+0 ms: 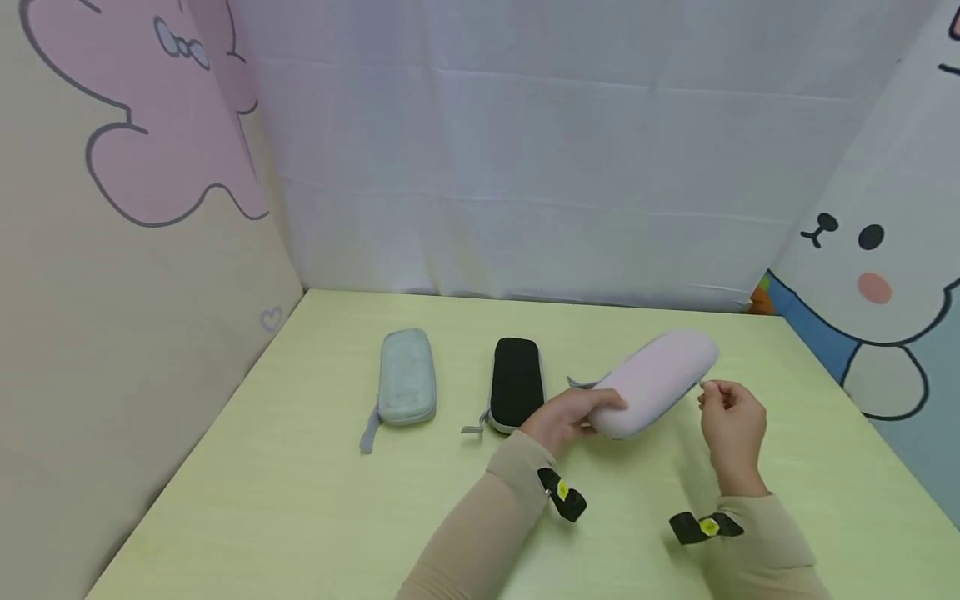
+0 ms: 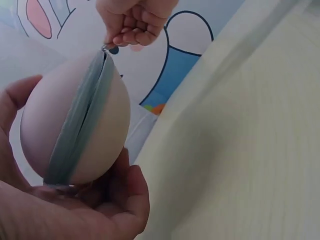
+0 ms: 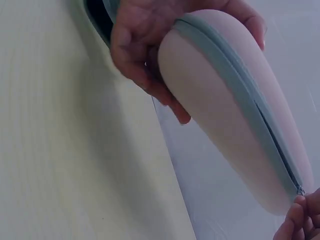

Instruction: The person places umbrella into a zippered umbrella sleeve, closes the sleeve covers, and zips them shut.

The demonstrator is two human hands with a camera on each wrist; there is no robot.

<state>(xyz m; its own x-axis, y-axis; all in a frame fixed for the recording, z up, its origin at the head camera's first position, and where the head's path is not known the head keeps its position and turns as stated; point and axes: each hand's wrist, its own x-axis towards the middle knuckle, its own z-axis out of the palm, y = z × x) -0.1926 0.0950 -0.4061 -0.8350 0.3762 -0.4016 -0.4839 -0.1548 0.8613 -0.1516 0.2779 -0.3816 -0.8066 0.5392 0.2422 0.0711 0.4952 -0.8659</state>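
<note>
A pale pink zippered case (image 1: 660, 375) is held tilted above the table, its right end higher in the head view. My left hand (image 1: 566, 419) grips its near left end, thumb on one side and fingers on the other. At the far end my right hand (image 1: 733, 429) pinches the zipper pull (image 3: 300, 191). Grey-green zipper tape (image 2: 90, 112) runs along the case's side. A narrow dark gap shows between the zipper edges near the slider; the inside is hidden. A grey strap juts from the case's left side.
Left of my left hand lies a black case (image 1: 517, 379) with a grey strap, close to that hand. Farther left is a light green case (image 1: 407, 375), also strapped. All are over a pale yellow-green table (image 1: 300, 517), with a white cloth (image 1: 525, 167) behind and printed walls on both sides.
</note>
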